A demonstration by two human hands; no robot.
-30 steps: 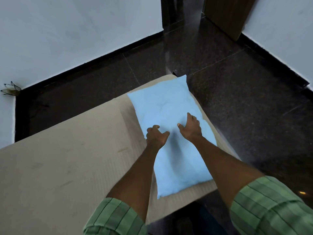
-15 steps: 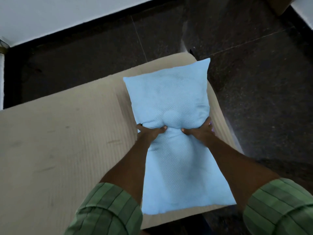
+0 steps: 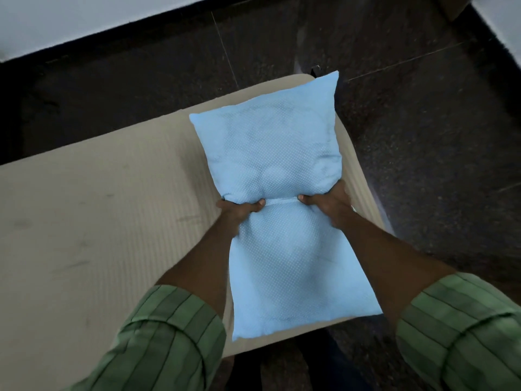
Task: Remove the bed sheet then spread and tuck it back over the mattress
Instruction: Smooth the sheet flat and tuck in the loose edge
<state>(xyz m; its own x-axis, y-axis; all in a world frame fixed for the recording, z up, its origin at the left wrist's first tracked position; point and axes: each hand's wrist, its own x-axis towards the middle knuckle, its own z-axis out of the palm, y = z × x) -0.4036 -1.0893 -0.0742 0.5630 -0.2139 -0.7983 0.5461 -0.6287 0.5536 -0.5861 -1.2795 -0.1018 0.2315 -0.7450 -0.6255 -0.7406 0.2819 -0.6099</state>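
Bed sheet: none I can identify in view; the one beige ribbed mattress (image 3: 93,221) looks bare, with a few dark scuffs, so judging by that the removal step is likely done, or the beige surface is itself the sheet, can't tell. One light blue dotted pillow (image 3: 282,170) lies along the mattress's right end, pinched at its waist. Left hand (image 3: 239,210) grips the pillow's left side at the waist, fingers curled into the fabric; right hand (image 3: 328,203) grips the right side the same way, thumbs pointing toward each other across a creased band. Read: pillow is being cleared off; spreading and tucking all remain. Count: one mattress, one pillow, two hands, two green striped sleeves (image 3: 169,340). Around it, dark polished stone floor (image 3: 423,136) and white wall (image 3: 84,18) with black skirting.
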